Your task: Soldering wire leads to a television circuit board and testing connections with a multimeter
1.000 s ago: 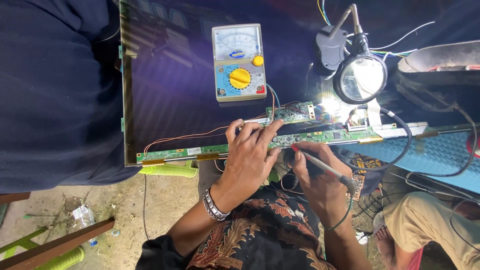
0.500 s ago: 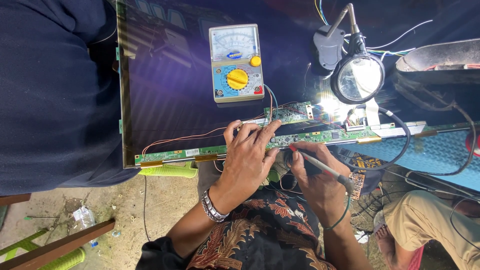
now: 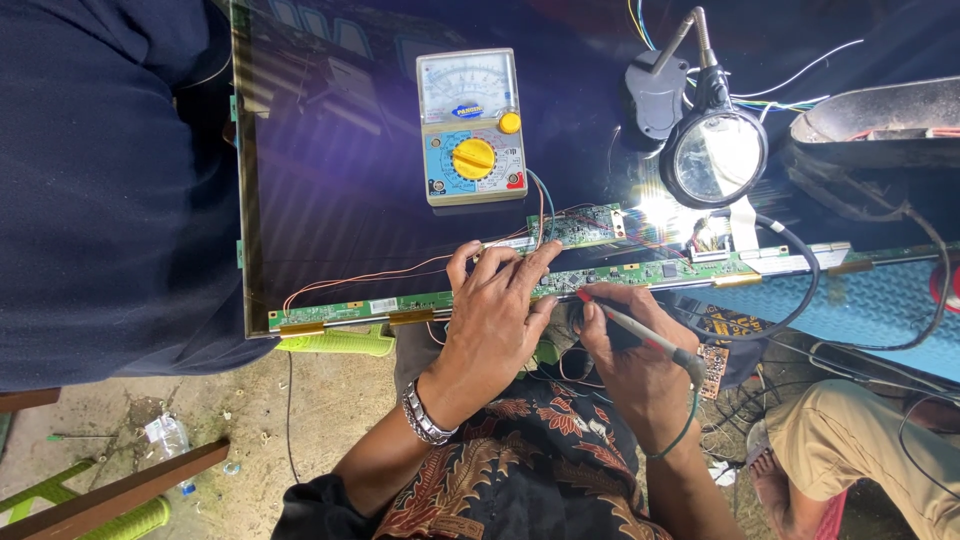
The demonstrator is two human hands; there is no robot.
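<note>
1. Left hand (image 3: 495, 320): fingers (image 3: 520, 270) spread apart and pressed flat onto the long green circuit strip (image 3: 440, 300), gripping nothing; metal watch band (image 3: 425, 415) at the wrist.
2. Right hand (image 3: 630, 360): fingers (image 3: 600, 305) together, clamped pen-fashion on a red-tipped probe (image 3: 625, 325), tip touching the circuit strip just right of the left fingertips; green band round the wrist.
3. Circuit strip: running left to right along the near edge of a dark display panel (image 3: 330, 180), lying flat, with amber tape tabs near its left end.
4. Just far of the left fingertips: a small green circuit board (image 3: 580, 225), joined by thin red and copper wires (image 3: 350, 278) trailing left across the panel.
5. Farther out, on the panel: an analogue multimeter (image 3: 470, 125), white dial face, blue body, yellow round knob, leads dropping toward the small board.
6. Right of the meter: a round magnifier lamp (image 3: 715, 155) on a bent metal arm, lit, with bright glare on the strip below it.
7. Near side: patterned brown cloth (image 3: 520, 460) over the lap, beneath both wrists.
8. Far left: dark blue fabric (image 3: 100, 180) covering the surface beside the panel.
9. Near left: dirt floor (image 3: 300, 420) with a crushed plastic bottle (image 3: 165, 435) and a wooden bar (image 3: 110, 490).
10. Near right: another person's knee in tan trousers (image 3: 860, 440).
</note>
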